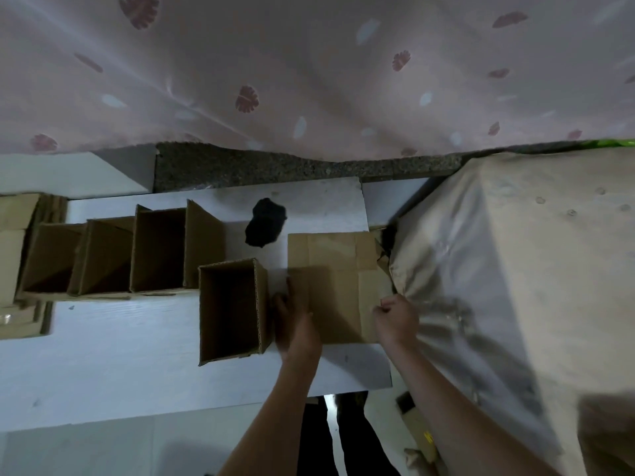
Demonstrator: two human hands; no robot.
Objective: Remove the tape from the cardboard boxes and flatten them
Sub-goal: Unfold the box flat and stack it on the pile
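Right now the flattening step is in hand: a flattened cardboard box (338, 286) lies on the white table (103, 355), and the left hand (295, 324) presses on its near left edge with fingers straight and spread, holding nothing. Over at the near right corner the right hand (395, 317) is curled into a fist; it may be pinching a strip of clear tape, though I cannot tell, because the shiny blur beside it is too smeared to read. My read is that the next move calls for a firm pull away while the left palm pins the sheet. Just beside the left hand an open box (232, 310) stands upright, corrugated rim showing, and three more open boxes (113, 255) wait in a row behind it. Matte brown board everywhere, creased at the folds; a crumpled black lump (265, 223) sits further back.
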